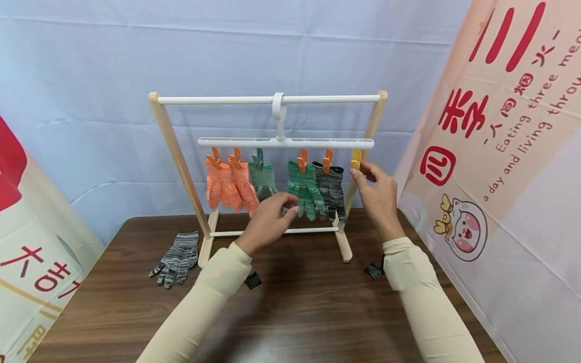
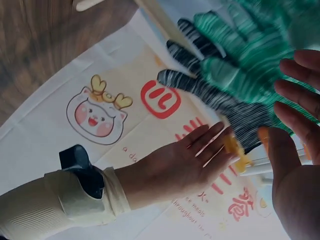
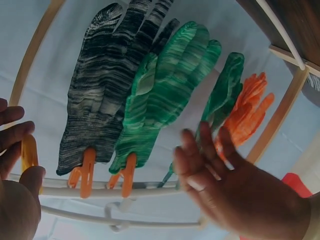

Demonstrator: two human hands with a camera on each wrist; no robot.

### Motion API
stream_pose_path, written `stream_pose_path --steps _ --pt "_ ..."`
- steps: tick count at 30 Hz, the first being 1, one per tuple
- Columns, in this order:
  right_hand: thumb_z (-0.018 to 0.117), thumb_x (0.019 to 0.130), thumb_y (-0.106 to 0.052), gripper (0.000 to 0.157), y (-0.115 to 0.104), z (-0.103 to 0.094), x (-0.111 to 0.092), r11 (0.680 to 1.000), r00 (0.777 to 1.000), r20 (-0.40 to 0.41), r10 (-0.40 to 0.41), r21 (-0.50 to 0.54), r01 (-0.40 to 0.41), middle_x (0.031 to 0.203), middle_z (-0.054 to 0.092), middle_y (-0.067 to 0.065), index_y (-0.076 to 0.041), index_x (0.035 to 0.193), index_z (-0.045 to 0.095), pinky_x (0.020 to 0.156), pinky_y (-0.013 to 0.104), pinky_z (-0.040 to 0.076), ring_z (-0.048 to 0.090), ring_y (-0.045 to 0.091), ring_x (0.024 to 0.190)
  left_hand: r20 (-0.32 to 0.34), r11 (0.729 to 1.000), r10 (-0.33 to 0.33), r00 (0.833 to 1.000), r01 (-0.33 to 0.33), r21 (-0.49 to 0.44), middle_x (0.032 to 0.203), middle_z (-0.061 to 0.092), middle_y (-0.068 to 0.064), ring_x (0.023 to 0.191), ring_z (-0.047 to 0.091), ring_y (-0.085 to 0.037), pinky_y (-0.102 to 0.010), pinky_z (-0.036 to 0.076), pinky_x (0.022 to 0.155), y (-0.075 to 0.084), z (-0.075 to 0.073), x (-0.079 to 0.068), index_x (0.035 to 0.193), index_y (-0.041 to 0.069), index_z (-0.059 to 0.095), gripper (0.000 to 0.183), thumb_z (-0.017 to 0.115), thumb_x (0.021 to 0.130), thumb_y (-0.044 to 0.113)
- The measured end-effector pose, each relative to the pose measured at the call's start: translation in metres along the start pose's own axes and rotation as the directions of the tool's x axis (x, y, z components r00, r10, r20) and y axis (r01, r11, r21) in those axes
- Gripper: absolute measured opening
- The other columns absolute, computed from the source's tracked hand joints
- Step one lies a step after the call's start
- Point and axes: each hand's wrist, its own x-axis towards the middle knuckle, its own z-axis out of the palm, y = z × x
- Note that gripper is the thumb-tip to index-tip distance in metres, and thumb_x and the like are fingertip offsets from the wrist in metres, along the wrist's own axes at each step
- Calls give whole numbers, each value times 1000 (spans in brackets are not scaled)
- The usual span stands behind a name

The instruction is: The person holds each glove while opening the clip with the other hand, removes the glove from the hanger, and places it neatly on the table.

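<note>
At the right end of the white hanger (image 1: 254,143), my right hand (image 1: 380,194) pinches a yellow clothespin (image 1: 356,160) between thumb and fingers. My left hand (image 1: 271,218), fingers relaxed and apart, holds nothing in front of a green striped glove (image 1: 300,187). That glove and the black-and-grey glove (image 3: 97,100) beside it hang from orange clothespins (image 3: 87,172). Farther left hang another green glove (image 1: 262,175) on a dark green clothespin (image 1: 257,158) and two orange gloves (image 1: 220,182) on orange clothespins.
A wooden rack (image 1: 179,156) with a white top bar (image 1: 218,100) bears the hanger. One grey striped glove (image 1: 180,254) lies on the brown table (image 1: 299,312) left of the rack. Printed cloth (image 1: 499,126) borders the right side.
</note>
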Motion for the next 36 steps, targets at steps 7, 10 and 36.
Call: stream_pose_path --steps 7,10,36 --pt "61 86 -40 42 6 6 -1 1000 1000 -17 0 -4 0 104 66 9 -8 113 65 81 39 47 60 22 95 10 1000 4 1000 -3 -31 113 57 0 95 53 -13 -35 45 75 22 14 18 120 16 57 31 52 93 30" --pt "60 87 -41 41 7 8 -3 1000 1000 -20 11 -19 -12 102 66 9 -9 112 65 79 39 46 60 21 92 11 999 13 1000 -13 -34 116 56 -1 96 53 -13 -35 45 75 30 18 22 123 15 55 33 52 94 30" --pt "40 92 -54 54 -14 27 -12 997 994 77 80 11 -82 105 63 13 -9 109 65 79 43 44 59 26 95 49 1000 6 999 -5 -27 127 50 3 105 54 -17 -34 46 76 45 30 40 132 18 46 41 49 94 34"
